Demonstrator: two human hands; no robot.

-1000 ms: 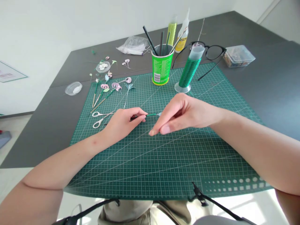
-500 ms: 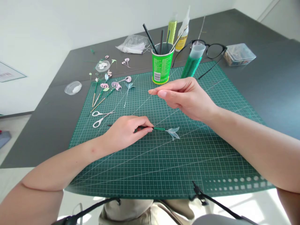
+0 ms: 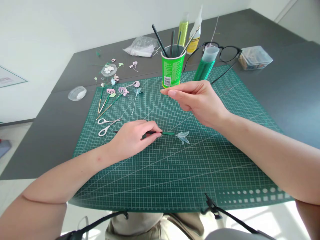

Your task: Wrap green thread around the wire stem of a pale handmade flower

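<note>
My left hand (image 3: 136, 137) pinches a thin dark stick between thumb and fingertips, low over the green cutting mat (image 3: 160, 180). Beyond the fingertips the stick is wrapped in green (image 3: 168, 133), and a pale blue artificial flower (image 3: 183, 136) is at its right end. My right hand (image 3: 200, 101) is raised above and to the right of the flower, its thumb and forefinger pressed together. Anything in that pinch is too fine to make out. White-handled scissors (image 3: 107, 126) lie on the mat left of my left hand, blades slightly apart.
Several flower stems (image 3: 110, 103) lie at the mat's upper left, near small clear dishes (image 3: 77, 93). A green cup (image 3: 172, 70) holds dark sticks. Close by are a green thread spool (image 3: 205, 68), black glasses (image 3: 228, 54), a glue bottle (image 3: 194, 38) and a clear box (image 3: 255, 58).
My left hand and the flower have shifted slightly up and left. The right hand, still pinched, has moved a little up, its fingertips slightly to the right.
</note>
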